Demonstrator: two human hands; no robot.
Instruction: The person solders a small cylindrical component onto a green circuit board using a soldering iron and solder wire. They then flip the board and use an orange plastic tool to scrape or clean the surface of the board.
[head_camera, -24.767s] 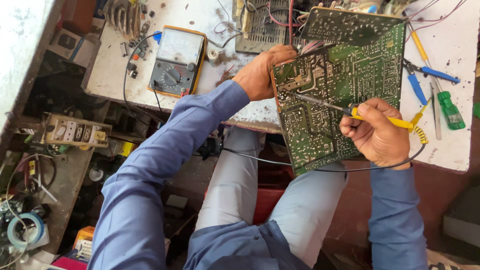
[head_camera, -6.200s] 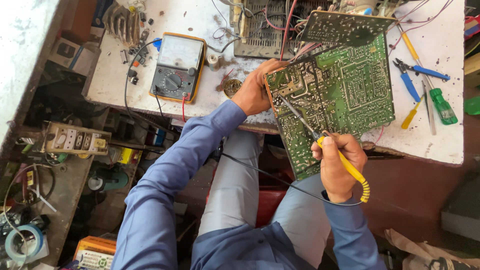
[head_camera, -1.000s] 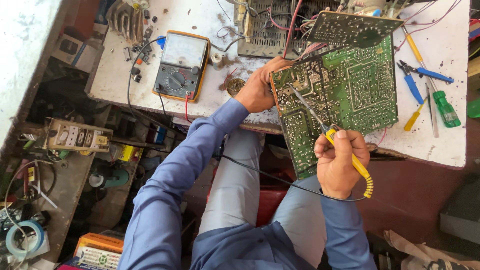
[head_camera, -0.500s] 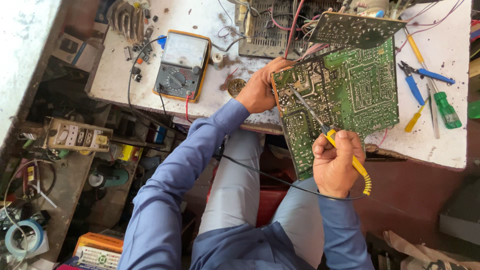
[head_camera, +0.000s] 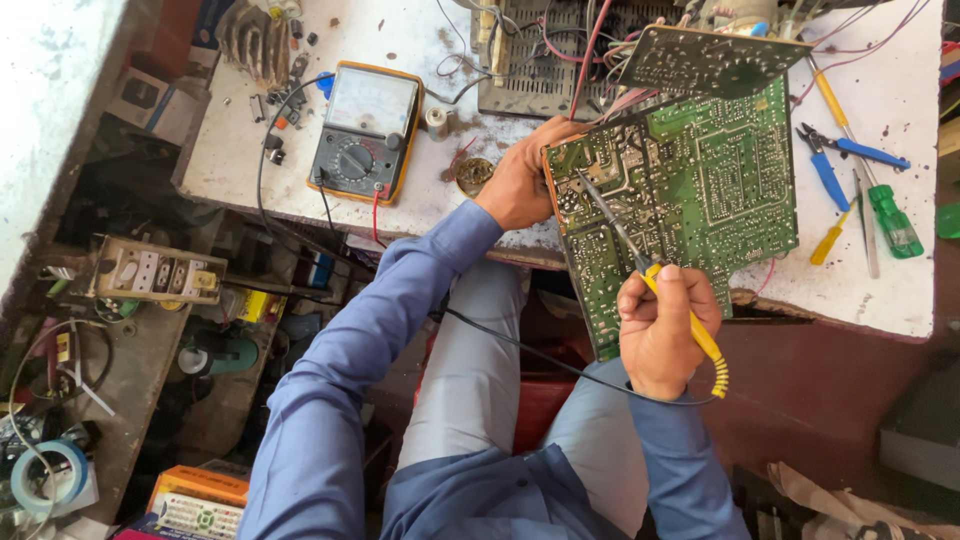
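A large green circuit board (head_camera: 700, 190) leans tilted over the near edge of the white workbench (head_camera: 420, 205), its solder side up. My left hand (head_camera: 522, 180) grips the board's left edge. My right hand (head_camera: 660, 325) is closed on a yellow-handled soldering iron (head_camera: 690, 325), held like a pen; its metal tip rests on the upper left part of the board. A black cord trails from the iron's handle across my lap.
An analog multimeter (head_camera: 365, 133) in a yellow case lies on the bench left of my hand, next to a small round tin (head_camera: 473, 174). Blue-handled pliers (head_camera: 830, 165), yellow and green screwdrivers (head_camera: 892, 220) lie right of the board. An open chassis with wires (head_camera: 560, 50) sits behind. Clutter fills the shelf at left.
The iron's tip has shifted slightly up and left along the board over the last second. My left hand keeps its grip on the board's edge.
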